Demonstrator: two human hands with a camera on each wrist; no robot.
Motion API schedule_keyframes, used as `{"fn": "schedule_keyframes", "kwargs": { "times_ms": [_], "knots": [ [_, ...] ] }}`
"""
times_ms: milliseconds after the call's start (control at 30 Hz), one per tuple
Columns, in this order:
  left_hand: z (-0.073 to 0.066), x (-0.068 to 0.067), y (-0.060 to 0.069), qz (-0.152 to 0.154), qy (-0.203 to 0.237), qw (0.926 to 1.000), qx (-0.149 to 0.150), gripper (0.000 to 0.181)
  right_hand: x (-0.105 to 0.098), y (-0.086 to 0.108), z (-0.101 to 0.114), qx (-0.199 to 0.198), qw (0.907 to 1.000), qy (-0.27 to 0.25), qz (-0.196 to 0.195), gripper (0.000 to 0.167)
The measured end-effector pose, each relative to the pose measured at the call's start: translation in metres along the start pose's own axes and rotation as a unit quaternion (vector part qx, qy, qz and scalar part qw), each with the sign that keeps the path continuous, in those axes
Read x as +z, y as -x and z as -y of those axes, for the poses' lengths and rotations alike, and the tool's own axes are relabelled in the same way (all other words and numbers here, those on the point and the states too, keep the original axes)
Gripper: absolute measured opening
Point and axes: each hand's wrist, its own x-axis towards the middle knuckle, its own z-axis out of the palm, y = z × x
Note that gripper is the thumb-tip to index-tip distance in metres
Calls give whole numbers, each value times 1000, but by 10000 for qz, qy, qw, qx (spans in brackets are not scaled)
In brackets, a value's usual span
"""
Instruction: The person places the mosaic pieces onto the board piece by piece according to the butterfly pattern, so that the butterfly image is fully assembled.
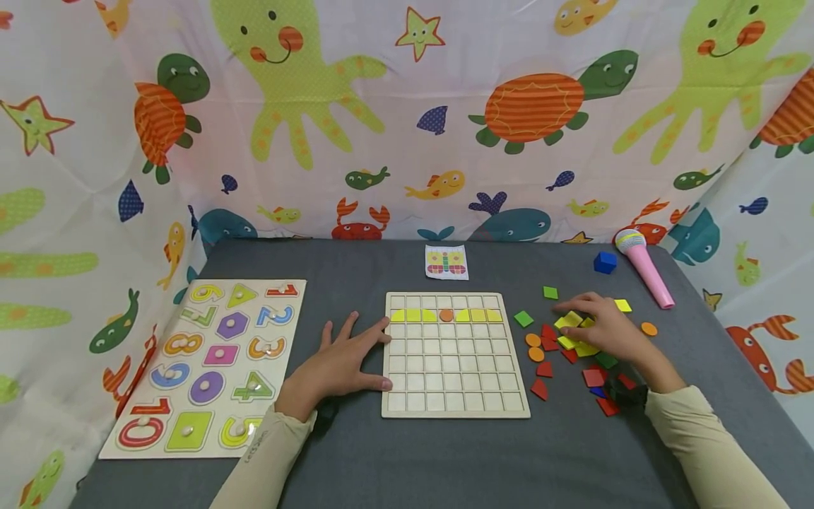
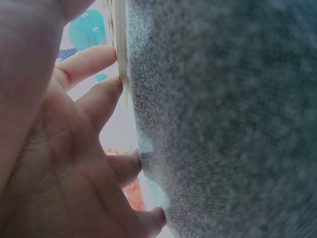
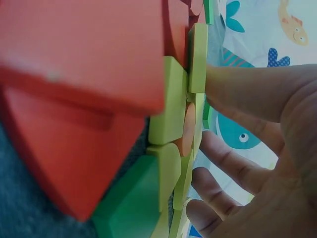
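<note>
Sea-creature cloth (image 1: 407, 92) hangs behind and beside a grey counter (image 1: 458, 463). Midway across lies a grid board (image 1: 449, 364), its left edge met by the left hand (image 1: 340, 364), whose fingers are spread. Yellow pieces (image 1: 570, 319) lie under the right hand (image 1: 607, 326); that grip is apart, fingers loosely bent, thumb seemingly touching one piece. Red pieces (image 1: 544, 370) flank the board's right edge. Grey surface extends from its near edge and separates it from the number puzzle (image 1: 244, 363).

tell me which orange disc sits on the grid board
The orange disc midway along the row of yellow pieces; the other orange discs lie off the grid board.
</note>
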Motion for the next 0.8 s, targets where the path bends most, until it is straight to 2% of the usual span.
{"fn": "schedule_keyframes", "kwargs": {
  "times_ms": [367,500,633,800],
  "knots": [
    [0,0,0,8,4,10000,-14,103,1,-8,-2,-1,9999,133,-44,22],
    [1,0,0,9,-9,10000,-19,105,2,-12,-4,-88,9993,294,-195,16],
    [1,0,0,14,-17,10000,-22,105,-1,-17,-6,-129,9976,506,-449,18],
    [0,-1,0,49,-22,10000,-58,106,-7,-18,-3,212,9959,563,-671,19]
  ]
}}
